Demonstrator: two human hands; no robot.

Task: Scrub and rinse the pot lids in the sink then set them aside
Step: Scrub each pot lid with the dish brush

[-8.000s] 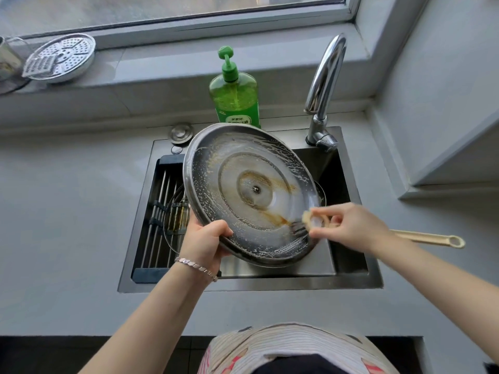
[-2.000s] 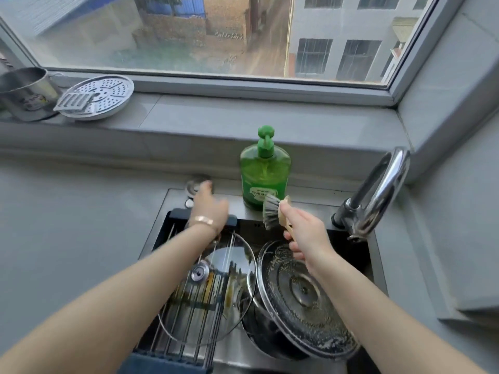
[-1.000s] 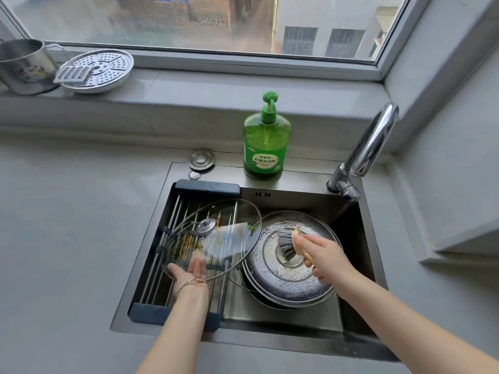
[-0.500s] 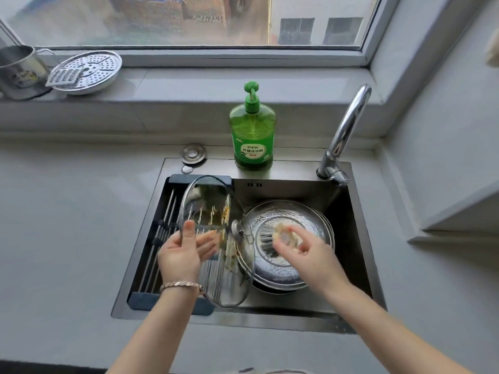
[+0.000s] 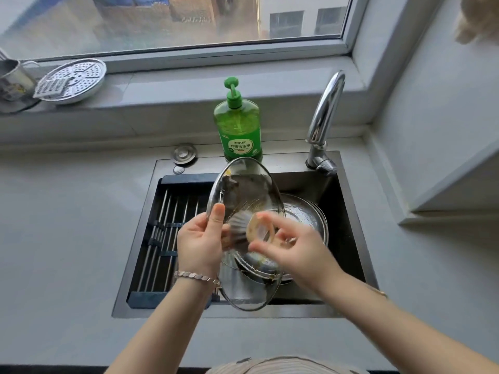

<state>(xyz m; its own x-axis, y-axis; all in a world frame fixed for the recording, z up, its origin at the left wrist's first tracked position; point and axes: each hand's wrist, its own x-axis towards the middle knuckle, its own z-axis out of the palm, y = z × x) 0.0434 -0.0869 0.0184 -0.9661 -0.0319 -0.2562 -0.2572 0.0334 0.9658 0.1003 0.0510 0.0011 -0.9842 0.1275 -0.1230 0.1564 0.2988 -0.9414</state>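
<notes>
Two lids: the left hand [image 5: 199, 244] grips one glass lid [image 5: 243, 190] by its rim, upright over the sink [image 5: 348, 225]; the right hand [image 5: 294, 247] (blurred) curls round one brush [image 5: 251, 228] against the glass; one steel lid [image 5: 305, 211] lies in the basin. Grey counter [image 5: 67, 225] all round, a window [image 5: 189, 20] above.

Two lids are counted: one glass lid [image 5: 243, 190] and one metal lid [image 5: 305, 211]. Two hands are seen, the left hand [image 5: 198, 244] and the right hand [image 5: 297, 249], and one bracelet [image 5: 197, 276] is worn. One brush [image 5: 239, 222], blurred, is counted. One sink [image 5: 216, 314], one tap [image 5: 326, 109] and one rack [image 5: 167, 225] are found. One soap bottle [image 5: 239, 125], one round metal cap [image 5: 185, 152] and one small button [image 5: 178, 169] are counted. On the one windowsill [image 5: 175, 87], one perforated plate [image 5: 81, 76], one grater [image 5: 51, 87] and one metal cup [image 5: 13, 79] are counted. One window [image 5: 189, 20] is seen.
</notes>
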